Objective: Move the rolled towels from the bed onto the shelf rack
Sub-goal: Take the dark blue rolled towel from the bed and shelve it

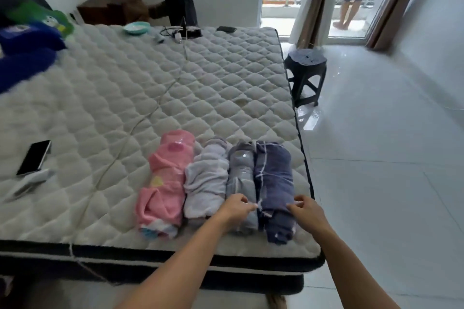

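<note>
There are four rolled towels on the bed [150,88]: one pink towel [164,180], one white towel [207,178], one grey towel [241,173] and one dark blue towel [273,175]. There are two hands, a left hand [237,207] and a right hand [305,209]. There are two phones, one near the left edge [34,157] and one at the far end [226,29]. There is one bowl [136,27], one stool [305,75] and one brown box [113,9].

On the cream diamond-quilted bed [150,98] with dark edging lie four rolled towels: a pink towel [163,183] with spots, beside it a pale lilac towel [207,178], a grey-blue checked towel [241,178], then a navy towel [275,178] with thin white lines.
</note>
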`<state>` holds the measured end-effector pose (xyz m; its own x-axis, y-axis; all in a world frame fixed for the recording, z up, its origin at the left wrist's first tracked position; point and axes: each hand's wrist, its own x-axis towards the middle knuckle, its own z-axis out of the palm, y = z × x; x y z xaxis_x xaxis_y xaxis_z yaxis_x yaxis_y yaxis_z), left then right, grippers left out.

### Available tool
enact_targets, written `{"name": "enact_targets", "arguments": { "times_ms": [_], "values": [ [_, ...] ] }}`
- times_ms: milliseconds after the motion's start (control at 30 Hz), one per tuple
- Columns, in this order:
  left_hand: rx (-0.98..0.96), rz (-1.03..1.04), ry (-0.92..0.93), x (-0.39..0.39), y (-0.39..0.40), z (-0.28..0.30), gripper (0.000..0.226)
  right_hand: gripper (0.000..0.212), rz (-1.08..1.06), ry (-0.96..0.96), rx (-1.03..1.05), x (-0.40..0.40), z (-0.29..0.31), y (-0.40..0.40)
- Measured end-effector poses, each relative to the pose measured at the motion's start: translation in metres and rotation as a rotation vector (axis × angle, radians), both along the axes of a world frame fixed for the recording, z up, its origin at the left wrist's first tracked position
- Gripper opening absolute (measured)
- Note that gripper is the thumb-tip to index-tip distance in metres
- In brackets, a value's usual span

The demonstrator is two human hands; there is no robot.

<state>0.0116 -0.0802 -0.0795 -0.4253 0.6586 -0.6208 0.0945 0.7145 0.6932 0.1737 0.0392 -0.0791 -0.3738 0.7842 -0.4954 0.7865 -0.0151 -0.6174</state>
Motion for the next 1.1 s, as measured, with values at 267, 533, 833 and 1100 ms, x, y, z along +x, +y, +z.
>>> {"name": "enact_targets", "arguments": {
  "times_ms": [267, 533, 833, 1100],
  "values": [
    [-0.144, 0.249, -0.102, 0.015, 0.08, -0.037, 0.021, 0.051, -0.17, 0.101, -0.414, -0.021, -0.054, 0.102],
    [-0.343, 0.191, -0.014, 0.018, 0.119, -0.051, 0.073, 0.065, -0.024, 0.08, -0.551, -0.068, -0.074, 0.164],
    [-0.449, -0.009, 0.015, 0.018, 0.131, -0.064, 0.07, 0.041, -0.075, 0.209, -0.665, -0.087, -0.089, 0.155],
    [-0.427, 0.041, -0.025, 0.021, 0.122, -0.065, 0.091, 0.064, -0.18, 0.211, -0.647, -0.083, -0.095, 0.149]
  ]
}}
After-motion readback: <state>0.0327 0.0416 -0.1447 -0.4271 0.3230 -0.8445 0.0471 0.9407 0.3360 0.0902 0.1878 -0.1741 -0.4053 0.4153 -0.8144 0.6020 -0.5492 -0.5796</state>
